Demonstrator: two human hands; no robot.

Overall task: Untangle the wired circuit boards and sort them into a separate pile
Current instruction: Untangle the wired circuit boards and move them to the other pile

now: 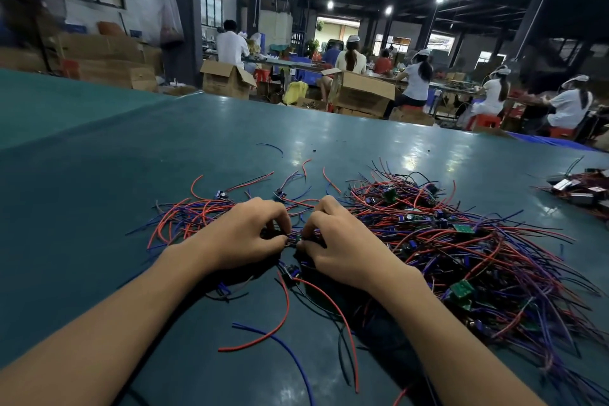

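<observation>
Curled fingers (277, 215), left hand (242, 236), right hand (344, 242)

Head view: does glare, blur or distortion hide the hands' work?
Head view: glare on the table beyond the wire pile; wide-angle curving at the edges; left hand and right hand sharp, the wired boards they pinch shadowed; far-left background blurred.

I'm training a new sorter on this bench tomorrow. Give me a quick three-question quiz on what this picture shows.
1. True or false: the left hand lies flat and open on the teal-green table top.
2. Where is the larger heap of red-and-blue wired green circuit boards? A: at the person's left. B: at the person's right. C: on a cardboard box.
3. Fill in: the single loose wire lying farthest out on the table is ___.
Key: 1 false, its fingers curl and pinch the small tangle of wires, as does the right hand. 2 B. 3 blue.
</observation>
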